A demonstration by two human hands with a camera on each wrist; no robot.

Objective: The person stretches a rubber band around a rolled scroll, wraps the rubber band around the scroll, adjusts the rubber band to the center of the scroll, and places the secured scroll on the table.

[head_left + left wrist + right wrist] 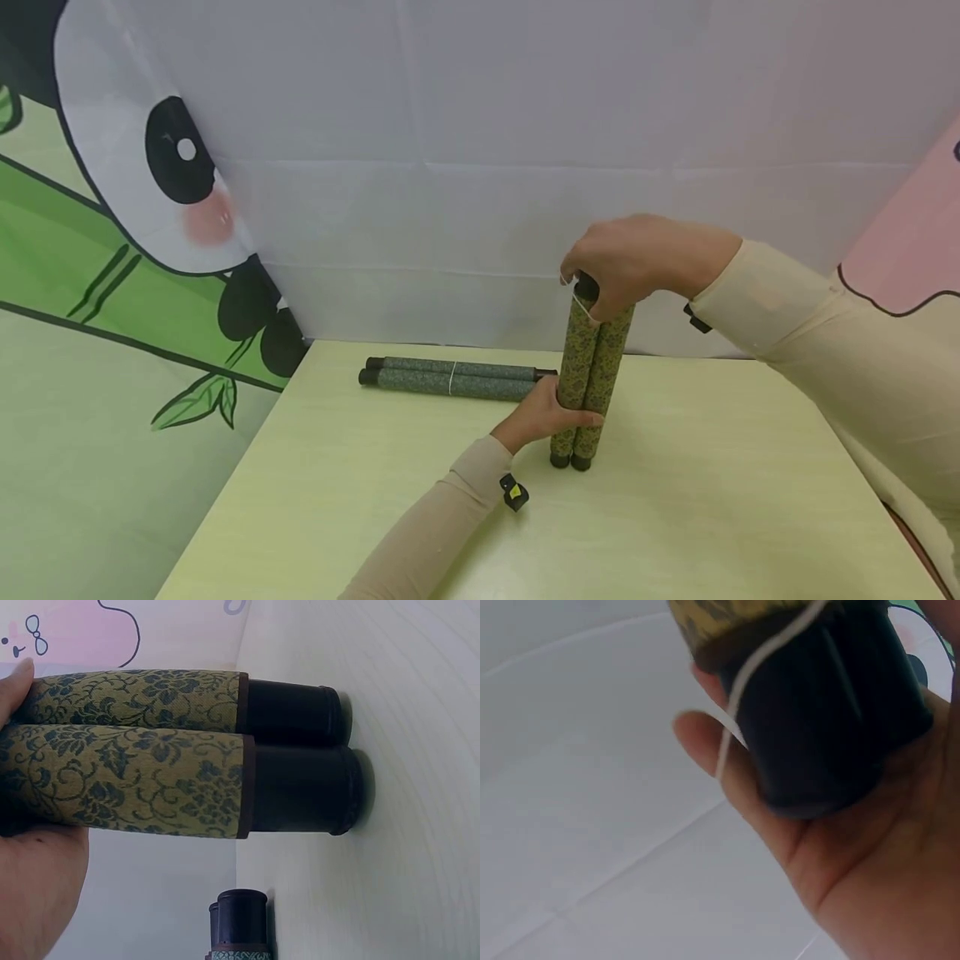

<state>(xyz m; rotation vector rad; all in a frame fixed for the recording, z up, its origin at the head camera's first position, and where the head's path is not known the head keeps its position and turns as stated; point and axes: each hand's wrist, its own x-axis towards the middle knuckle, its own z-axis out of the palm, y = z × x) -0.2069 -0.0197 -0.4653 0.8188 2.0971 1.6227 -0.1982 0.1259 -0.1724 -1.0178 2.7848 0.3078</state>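
Observation:
Two yellow-gold scrolls (579,358) with a dark floral pattern stand upright side by side, their lower black ends on the table. My left hand (536,415) grips both low down, thumb across the front; in the left wrist view their black ends (304,787) meet the tabletop. Over the top ends arches my right hand (630,260), its fingers curled about a thin white band (582,307). The right wrist view shows this white band (739,694) running from the scrolls to the fingertips, beside the dark upper ends (810,727).
Behind the left hand, two grey-green scrolls (450,382) lie side by side on the pale yellow table (712,467), with a white band round their middle. A white cloth backdrop (465,217) with cartoon figures hangs at the table's back edge.

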